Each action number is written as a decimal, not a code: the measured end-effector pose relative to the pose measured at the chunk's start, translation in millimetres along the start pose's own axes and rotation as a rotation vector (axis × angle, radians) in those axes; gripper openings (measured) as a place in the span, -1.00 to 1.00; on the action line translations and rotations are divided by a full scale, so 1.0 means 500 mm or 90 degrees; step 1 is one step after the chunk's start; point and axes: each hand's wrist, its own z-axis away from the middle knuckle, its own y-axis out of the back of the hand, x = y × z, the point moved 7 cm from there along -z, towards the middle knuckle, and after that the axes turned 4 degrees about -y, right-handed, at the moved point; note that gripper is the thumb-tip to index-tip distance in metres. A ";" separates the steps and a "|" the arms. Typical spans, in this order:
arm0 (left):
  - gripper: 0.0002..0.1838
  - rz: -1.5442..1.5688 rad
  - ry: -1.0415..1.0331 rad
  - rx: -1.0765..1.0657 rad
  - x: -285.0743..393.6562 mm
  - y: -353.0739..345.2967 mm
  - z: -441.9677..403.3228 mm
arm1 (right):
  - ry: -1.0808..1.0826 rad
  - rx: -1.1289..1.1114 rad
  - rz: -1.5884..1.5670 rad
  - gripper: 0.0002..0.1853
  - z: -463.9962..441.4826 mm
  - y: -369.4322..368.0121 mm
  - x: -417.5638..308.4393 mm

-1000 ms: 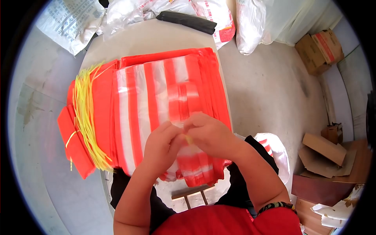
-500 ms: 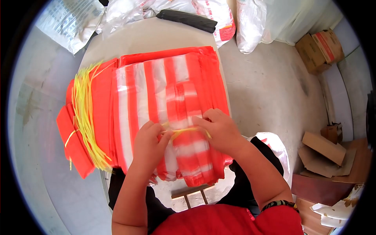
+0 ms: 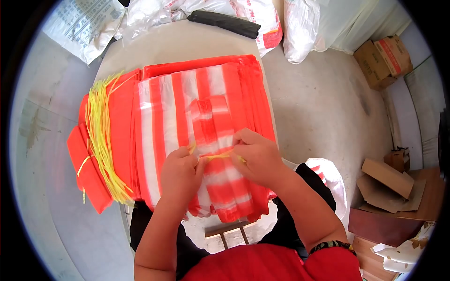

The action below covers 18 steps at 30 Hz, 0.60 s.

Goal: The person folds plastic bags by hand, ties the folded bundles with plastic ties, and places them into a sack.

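Note:
A folded bundle of red-and-white striped plastic bags [image 3: 228, 194] lies on a stack of similar flat bags [image 3: 157, 107]. Across the bundle's middle runs a thin yellow plastic strip [image 3: 218, 156]. My left hand [image 3: 182, 169] is closed on the strip at the bundle's left side, with a short end poking up above the fingers. My right hand [image 3: 255, 154] pinches the strip at the right side, and a small end shows under its fingers. Whether the strip is knotted, I cannot tell. Loose yellow strips [image 3: 101, 136] lie in a long bunch on the red bags at left.
A tied red bundle [image 3: 89, 173] sits at the table's left edge. A black roll [image 3: 224, 24] lies on the far end of the table [image 3: 159, 49], near white sacks [image 3: 84, 28]. Cardboard boxes [image 3: 384, 61] and an opened carton [image 3: 391, 185] stand on the right.
The yellow strip sits more closely between my hands, and both hands have shifted slightly. The upper part of the bundle has moved a little left.

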 end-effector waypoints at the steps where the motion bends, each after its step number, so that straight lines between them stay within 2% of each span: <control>1: -0.69 0.007 0.001 0.001 0.000 -0.003 -0.001 | -0.005 0.012 0.017 -0.89 -0.004 -0.001 0.001; 6: -0.73 0.011 0.000 0.016 -0.009 -0.002 0.004 | -0.072 0.004 0.088 -0.85 -0.017 -0.014 0.032; 9: -0.73 0.015 -0.001 0.021 -0.012 -0.007 0.009 | -0.090 -0.020 0.024 -0.87 -0.021 -0.012 0.018; 12: -0.72 0.014 0.007 0.014 0.003 -0.010 0.009 | -0.080 0.007 -0.179 -0.82 -0.029 -0.018 -0.016; 15: -0.71 0.009 -0.003 0.016 0.011 -0.009 0.007 | -0.098 -0.056 -0.348 -0.77 -0.040 -0.063 -0.028; 18: -0.72 0.039 -0.028 0.039 0.010 0.005 0.008 | -0.216 -0.164 -0.333 -0.71 -0.044 -0.073 -0.032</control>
